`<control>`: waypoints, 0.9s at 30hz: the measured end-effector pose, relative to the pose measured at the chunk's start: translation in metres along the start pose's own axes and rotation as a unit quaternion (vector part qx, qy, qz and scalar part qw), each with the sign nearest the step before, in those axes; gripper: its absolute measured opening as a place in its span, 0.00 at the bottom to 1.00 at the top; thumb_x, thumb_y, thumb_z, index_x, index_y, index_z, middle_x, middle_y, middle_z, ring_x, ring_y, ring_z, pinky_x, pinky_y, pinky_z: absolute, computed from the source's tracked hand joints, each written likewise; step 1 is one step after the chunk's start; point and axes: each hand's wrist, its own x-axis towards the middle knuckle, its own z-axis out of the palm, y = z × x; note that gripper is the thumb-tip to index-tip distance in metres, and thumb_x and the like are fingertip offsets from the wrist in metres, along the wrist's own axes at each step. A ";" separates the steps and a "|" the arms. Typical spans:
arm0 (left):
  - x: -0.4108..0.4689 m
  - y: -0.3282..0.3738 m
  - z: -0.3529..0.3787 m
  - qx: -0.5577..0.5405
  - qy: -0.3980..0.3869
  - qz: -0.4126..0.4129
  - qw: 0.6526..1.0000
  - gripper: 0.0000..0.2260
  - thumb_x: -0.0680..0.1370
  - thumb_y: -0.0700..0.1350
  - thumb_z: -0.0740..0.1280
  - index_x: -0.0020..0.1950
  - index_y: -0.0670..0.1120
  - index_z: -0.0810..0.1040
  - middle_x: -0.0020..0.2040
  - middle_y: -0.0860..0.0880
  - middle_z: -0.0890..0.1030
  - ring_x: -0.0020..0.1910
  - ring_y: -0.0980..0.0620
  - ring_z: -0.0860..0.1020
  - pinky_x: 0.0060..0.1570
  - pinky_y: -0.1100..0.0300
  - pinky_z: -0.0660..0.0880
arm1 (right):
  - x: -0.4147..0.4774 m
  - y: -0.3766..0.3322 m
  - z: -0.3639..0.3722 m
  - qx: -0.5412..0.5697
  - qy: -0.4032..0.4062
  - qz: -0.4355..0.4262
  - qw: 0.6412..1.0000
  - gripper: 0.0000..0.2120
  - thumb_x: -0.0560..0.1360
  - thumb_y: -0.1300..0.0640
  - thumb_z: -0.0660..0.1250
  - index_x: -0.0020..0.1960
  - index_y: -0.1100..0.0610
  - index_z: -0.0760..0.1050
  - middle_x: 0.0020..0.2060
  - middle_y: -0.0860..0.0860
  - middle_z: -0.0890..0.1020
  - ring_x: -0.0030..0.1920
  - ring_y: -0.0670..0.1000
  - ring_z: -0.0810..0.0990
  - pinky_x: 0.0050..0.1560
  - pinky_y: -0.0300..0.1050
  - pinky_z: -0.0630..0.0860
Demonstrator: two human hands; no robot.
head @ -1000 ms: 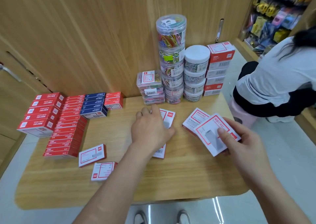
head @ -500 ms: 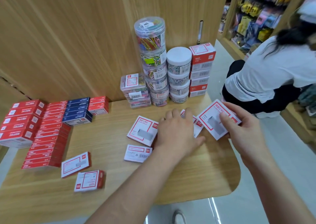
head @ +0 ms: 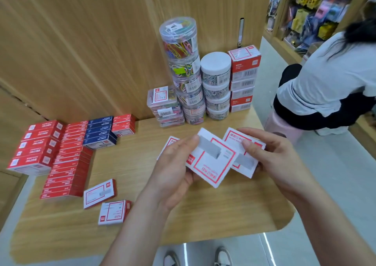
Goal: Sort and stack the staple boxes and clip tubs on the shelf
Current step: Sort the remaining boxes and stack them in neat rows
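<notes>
My left hand [head: 175, 170] holds a white-and-red staple box [head: 211, 160] above the wooden shelf [head: 223, 210]. My right hand [head: 272, 158] grips a second, similar staple box [head: 245, 160], partly tucked under the first. Another white box [head: 168, 143] lies flat behind my left hand. Two loose staple boxes [head: 99, 192] [head: 114, 211] lie at the front left. Against the back wall stand a tall stack of clear clip tubs [head: 183, 66], a shorter stack of white-lidded tubs [head: 216, 86], flat clear clip boxes [head: 164, 107] and a stack of red-and-white boxes [head: 243, 80].
Rows of red staple boxes [head: 67, 160] and dark blue ones [head: 100, 131] fill the shelf's left side. A person in a white top [head: 329, 82] sits on a pink stool [head: 282, 129] at the right. My shoes [head: 199, 257] show below the front edge.
My left hand left the boxes lying on the shelf, picked one up and brought it to the box in my right hand. Both hands now hold boxes together above the shelf.
</notes>
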 end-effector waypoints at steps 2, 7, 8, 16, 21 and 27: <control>-0.001 -0.005 0.000 0.084 0.023 0.056 0.995 0.05 0.75 0.45 0.66 0.43 0.45 0.81 0.38 0.46 0.83 0.35 0.52 0.80 0.35 0.59 0.76 | 0.001 0.000 0.004 0.009 -0.015 0.009 1.000 0.10 0.77 0.60 0.66 0.55 0.52 0.81 0.45 0.56 0.85 0.40 0.52 0.78 0.36 0.46 0.72; -0.003 -0.013 -0.003 0.203 0.035 0.134 0.969 0.05 0.77 0.42 0.68 0.49 0.49 0.84 0.42 0.54 0.85 0.40 0.57 0.80 0.37 0.67 0.74 | -0.002 -0.003 0.009 -0.003 -0.060 -0.006 0.998 0.11 0.78 0.61 0.62 0.57 0.54 0.81 0.42 0.48 0.85 0.36 0.44 0.79 0.31 0.34 0.72; -0.003 -0.009 -0.004 0.242 0.029 0.155 0.957 0.06 0.75 0.41 0.71 0.47 0.52 0.84 0.43 0.55 0.85 0.41 0.58 0.81 0.40 0.65 0.75 | -0.002 -0.004 0.008 -0.008 -0.080 -0.012 0.997 0.11 0.78 0.62 0.62 0.56 0.55 0.80 0.43 0.47 0.86 0.39 0.43 0.81 0.35 0.34 0.75; 0.015 0.027 0.026 0.645 -0.194 0.309 0.671 0.29 0.60 0.47 0.81 0.59 0.51 0.75 0.43 0.58 0.72 0.42 0.60 0.69 0.44 0.63 0.70 | 0.006 -0.024 -0.004 -0.136 -0.252 -0.022 0.958 0.14 0.78 0.57 0.60 0.58 0.59 0.79 0.49 0.43 0.84 0.50 0.39 0.80 0.48 0.31 0.74; 0.030 0.011 0.033 0.697 -0.225 0.332 0.594 0.34 0.62 0.47 0.79 0.62 0.58 0.64 0.54 0.52 0.72 0.51 0.49 0.75 0.46 0.51 0.75 | 0.010 -0.024 -0.009 -0.180 -0.280 0.004 0.943 0.10 0.73 0.52 0.66 0.53 0.50 0.78 0.48 0.46 0.84 0.53 0.38 0.79 0.53 0.33 0.75; 0.023 -0.014 0.020 0.707 -0.159 0.474 0.501 0.36 0.64 0.53 0.77 0.69 0.54 0.68 0.57 0.48 0.75 0.54 0.48 0.73 0.51 0.53 0.73 | 0.009 -0.019 -0.008 -0.193 -0.254 -0.046 0.947 0.07 0.72 0.60 0.73 0.49 0.55 0.80 0.44 0.53 0.84 0.46 0.50 0.83 0.45 0.44 0.78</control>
